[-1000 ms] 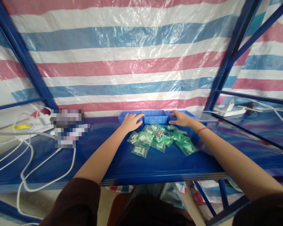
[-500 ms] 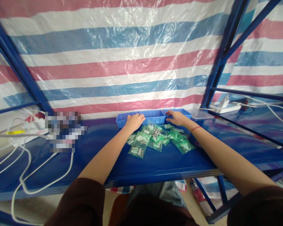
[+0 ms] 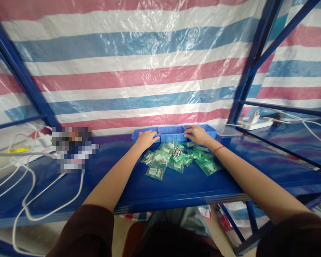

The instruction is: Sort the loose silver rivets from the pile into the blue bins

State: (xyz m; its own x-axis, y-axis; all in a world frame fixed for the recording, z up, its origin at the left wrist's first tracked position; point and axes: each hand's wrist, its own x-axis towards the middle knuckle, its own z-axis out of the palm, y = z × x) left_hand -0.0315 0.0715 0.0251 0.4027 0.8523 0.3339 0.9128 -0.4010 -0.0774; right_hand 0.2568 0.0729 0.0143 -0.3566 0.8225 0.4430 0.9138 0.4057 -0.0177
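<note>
My left hand (image 3: 146, 139) reaches over the left blue plastic bin (image 3: 137, 133), palm down at its front rim, with fingers stretched out and apart. My right hand (image 3: 197, 135) is at the joint between the middle blue bin (image 3: 173, 137) and the right blue bin (image 3: 212, 130). Its fingers are apart over the rims, and I see nothing held in them. In front of the bins lie several small clear green-tinted bags (image 3: 155, 171) with white and metal pieces inside. A loose heap of metal pins or screws (image 3: 177, 152) sits among them.
A clear plastic lid or tray (image 3: 228, 131) lies right of the bins. White power strips stand at far right (image 3: 256, 122) and far left (image 3: 39, 148), with white cables (image 3: 29, 203) trailing over the blue table (image 3: 187, 191). Blue frame posts (image 3: 247, 67) rise at the sides.
My left hand has shifted left, from the left-middle bin joint onto the left bin. My right hand has moved slightly left. The left bags have shifted slightly.
</note>
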